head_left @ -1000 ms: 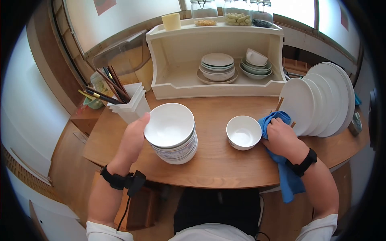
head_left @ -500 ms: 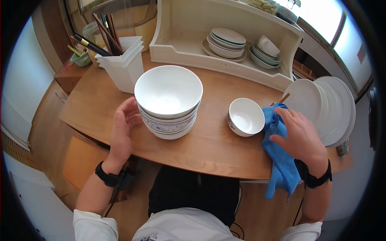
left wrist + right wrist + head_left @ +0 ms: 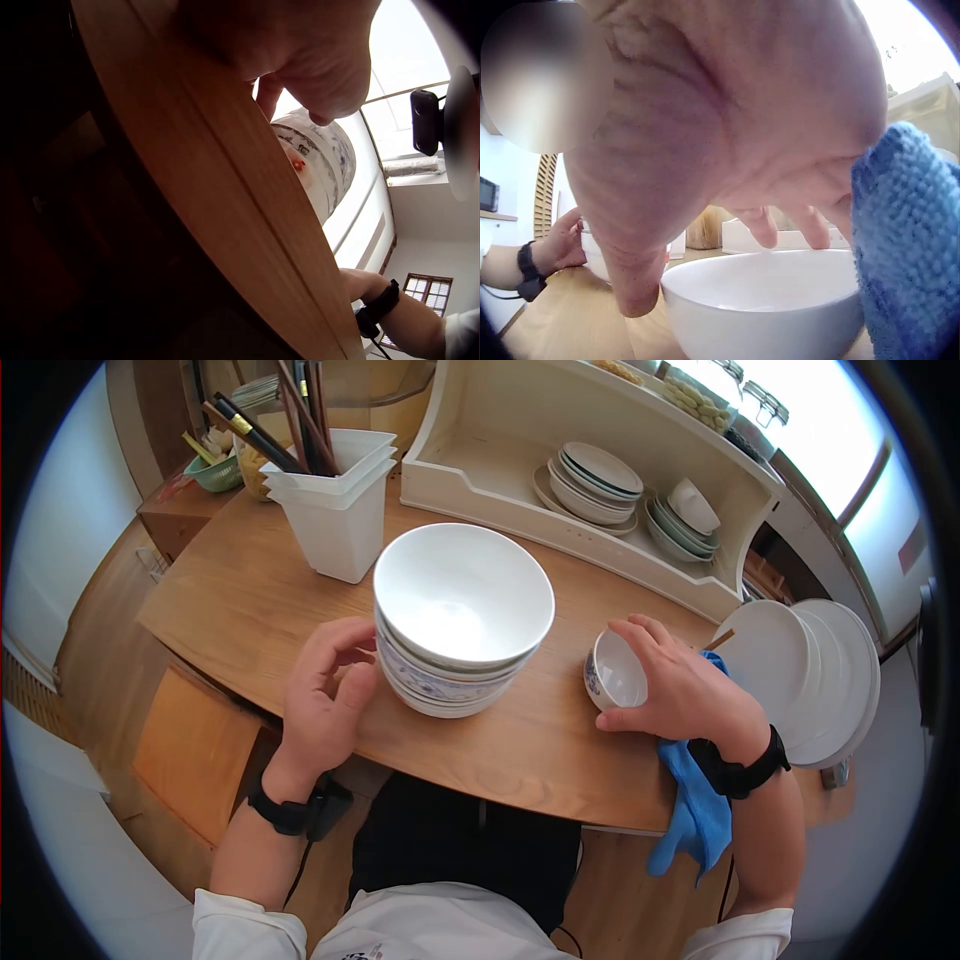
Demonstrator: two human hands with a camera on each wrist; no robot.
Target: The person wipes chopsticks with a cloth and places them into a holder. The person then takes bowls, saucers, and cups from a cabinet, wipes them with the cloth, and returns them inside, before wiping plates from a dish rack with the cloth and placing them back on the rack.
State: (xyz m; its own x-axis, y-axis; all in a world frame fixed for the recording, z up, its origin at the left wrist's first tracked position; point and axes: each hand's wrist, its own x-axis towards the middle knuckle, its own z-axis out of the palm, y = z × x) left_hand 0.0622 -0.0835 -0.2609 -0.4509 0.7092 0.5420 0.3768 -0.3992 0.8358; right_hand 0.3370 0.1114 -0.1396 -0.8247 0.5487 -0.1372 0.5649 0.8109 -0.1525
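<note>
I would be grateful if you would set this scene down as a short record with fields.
left hand: loosely curved beside the bowl stack, contact unclear
left hand point
bowl stack: upright, blue-patterned band
right hand: spread across the small bowl, grip uncertain
blue cloth: hanging over the table edge
white plates: upright, beyond the right hand
white container: holding chopsticks
shelf: stacked dishes inside

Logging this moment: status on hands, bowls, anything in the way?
Left hand open beside the bowl stack. Right hand spread over the single bowl, contact unclear. Blue cloth by right wrist, not between hand and bowl.
</note>
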